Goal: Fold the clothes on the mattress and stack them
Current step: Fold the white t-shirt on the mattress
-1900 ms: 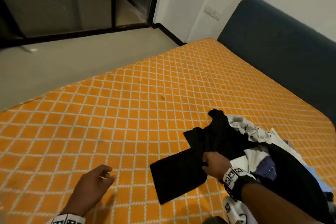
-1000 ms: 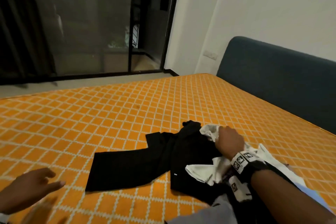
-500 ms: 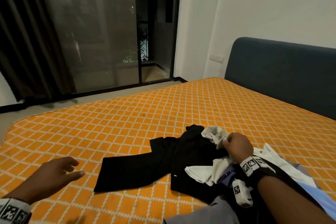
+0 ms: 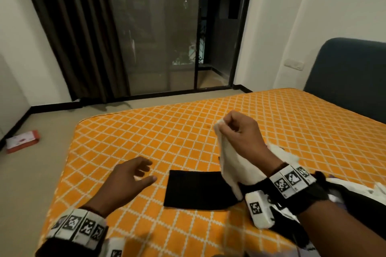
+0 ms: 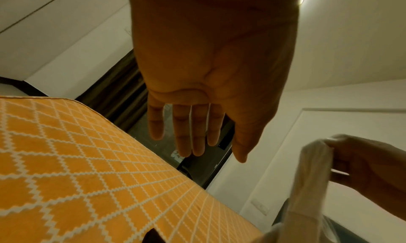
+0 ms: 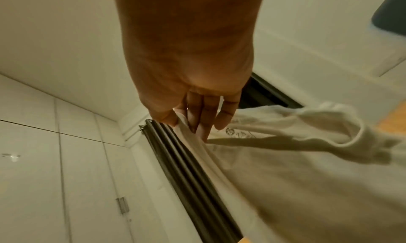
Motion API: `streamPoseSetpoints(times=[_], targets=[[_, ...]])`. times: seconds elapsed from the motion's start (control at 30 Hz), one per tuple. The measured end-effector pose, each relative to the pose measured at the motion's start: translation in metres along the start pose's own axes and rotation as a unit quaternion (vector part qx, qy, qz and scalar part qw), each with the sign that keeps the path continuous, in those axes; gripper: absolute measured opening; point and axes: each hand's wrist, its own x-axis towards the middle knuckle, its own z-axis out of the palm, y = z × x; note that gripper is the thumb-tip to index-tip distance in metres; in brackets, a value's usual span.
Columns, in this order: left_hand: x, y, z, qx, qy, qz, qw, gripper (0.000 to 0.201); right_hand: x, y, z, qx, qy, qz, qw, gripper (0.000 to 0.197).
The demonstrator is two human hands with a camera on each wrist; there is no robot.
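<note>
My right hand (image 4: 236, 127) pinches the top edge of a white garment (image 4: 229, 158) and holds it up above the orange mattress (image 4: 167, 131); the cloth hangs down from thumb and fingers (image 6: 195, 123). A black garment (image 4: 198, 190) lies flat on the mattress below it, partly hidden by the white cloth. My left hand (image 4: 133, 175) hovers over the mattress to the left of the black garment, fingers (image 5: 193, 133) straight and holding nothing. In the left wrist view the white garment (image 5: 312, 177) hangs from the right hand (image 5: 362, 163).
More crumpled clothes (image 4: 355, 192) lie piled at the right behind my right wrist. A dark blue headboard (image 4: 351, 77) stands at the far right. The mattress's left edge drops to the floor, where a red box (image 4: 22, 141) lies. Glass doors and curtains (image 4: 79, 33) stand behind.
My right hand has lifted the white garment up out of the pile. My left hand has moved right, toward the black garment. The head view has tilted upward.
</note>
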Motion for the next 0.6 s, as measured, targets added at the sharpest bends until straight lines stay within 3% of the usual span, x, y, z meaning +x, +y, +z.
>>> streamPoseSetpoints(times=[0.13,0.27,0.33,0.37,0.4,0.5,0.6], targets=[[-0.007,-0.006,-0.016,-0.078,0.036,0.023,0.996,0.055,0.015,-0.046,0.091,0.079,-0.054,-0.04,0.995,0.025],[-0.014,-0.027,-0.007,-0.142,0.06,0.015,0.988,0.056,0.005,-0.065,0.172,0.153,-0.102,-0.012,0.983,0.022],[-0.016,-0.044,0.004,-0.116,0.099,0.021,0.988,0.032,-0.006,-0.066,0.202,0.184,-0.135,0.004,0.974,0.019],[-0.016,-0.056,0.008,-0.091,0.127,0.012,0.988,0.015,-0.012,-0.063,0.216,0.201,-0.148,0.012,0.968,0.018],[-0.015,-0.066,0.01,-0.066,0.15,-0.003,0.987,0.01,-0.016,-0.058,0.226,0.214,-0.152,0.024,0.965,0.016],[-0.01,-0.091,0.006,-0.027,0.187,-0.033,0.981,0.01,-0.03,-0.031,0.246,0.226,-0.161,0.084,0.957,0.009],[-0.008,-0.111,0.002,-0.006,0.221,-0.054,0.974,0.026,-0.04,0.023,0.251,0.088,-0.197,0.107,0.971,0.008]])
